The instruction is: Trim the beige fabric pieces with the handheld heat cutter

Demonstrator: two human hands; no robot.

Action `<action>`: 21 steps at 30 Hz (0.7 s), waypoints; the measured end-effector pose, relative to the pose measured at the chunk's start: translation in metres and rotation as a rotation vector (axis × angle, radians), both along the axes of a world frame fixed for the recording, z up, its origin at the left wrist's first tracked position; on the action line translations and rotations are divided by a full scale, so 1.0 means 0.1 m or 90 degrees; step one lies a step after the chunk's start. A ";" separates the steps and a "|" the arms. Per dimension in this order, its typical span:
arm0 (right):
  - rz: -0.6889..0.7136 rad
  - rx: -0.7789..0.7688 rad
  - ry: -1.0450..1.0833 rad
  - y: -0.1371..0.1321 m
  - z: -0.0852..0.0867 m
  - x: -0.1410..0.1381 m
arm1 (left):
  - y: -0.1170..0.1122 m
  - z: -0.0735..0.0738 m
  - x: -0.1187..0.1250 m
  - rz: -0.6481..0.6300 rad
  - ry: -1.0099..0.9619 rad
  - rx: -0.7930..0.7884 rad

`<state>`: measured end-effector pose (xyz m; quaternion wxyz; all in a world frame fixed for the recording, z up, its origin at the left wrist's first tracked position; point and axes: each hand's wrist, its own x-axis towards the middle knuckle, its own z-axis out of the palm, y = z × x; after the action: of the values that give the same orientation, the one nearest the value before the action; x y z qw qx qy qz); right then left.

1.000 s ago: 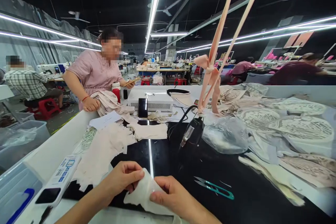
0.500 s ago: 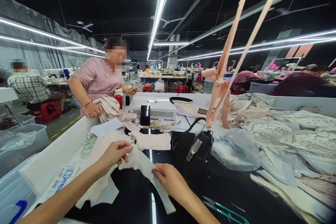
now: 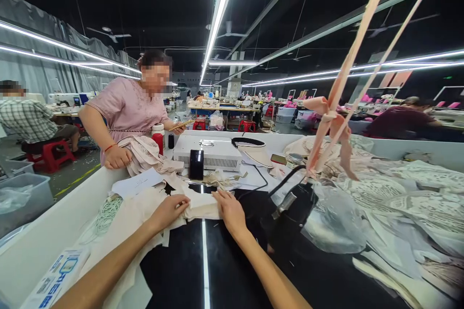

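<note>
A small stack of pale cut fabric pieces [image 3: 203,204] lies at the far side of the black tabletop, between my two hands. My left hand [image 3: 170,211] is at the stack's left end, its fingertips pinched together on the edge of the top fabric piece. At the right end, my right hand [image 3: 232,210] rests palm down with fingers stretched over the fabric; its thumb is hard to see. More cream fabric [image 3: 125,222] spreads beneath and beside my left forearm.
A hanging peach fabric strip [image 3: 329,118] holds up a cabled tool with a metal tip [image 3: 284,206]. To its right are a clear plastic bag [image 3: 335,224] and piled lace pieces [image 3: 409,193]. A phone [image 3: 196,164] leans on a white box [image 3: 213,154]. Across the table stands a co-worker [image 3: 126,111].
Both hands have moved away from me to the fabric stack, and the curved strip they held over the black top now lies there. My view has shifted; the green-handled scissors are out of sight.
</note>
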<state>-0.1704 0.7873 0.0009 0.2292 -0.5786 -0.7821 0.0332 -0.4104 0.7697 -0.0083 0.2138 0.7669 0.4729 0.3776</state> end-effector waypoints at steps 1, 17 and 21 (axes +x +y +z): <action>0.008 -0.006 -0.016 0.01 -0.06 0.03 | -0.01 -0.05 -0.01 -0.001 0.027 -0.002; 0.002 0.006 -0.120 0.04 -0.22 0.07 | -0.20 -0.10 0.01 0.030 0.254 0.011; -0.014 0.019 -0.120 0.03 -0.21 0.06 | -0.20 0.01 0.03 0.077 0.254 0.028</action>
<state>-0.1648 0.7899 -0.0200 0.1631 -0.5842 -0.7943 -0.0354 -0.4077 0.7492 -0.0072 0.0765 0.8011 0.5426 0.2407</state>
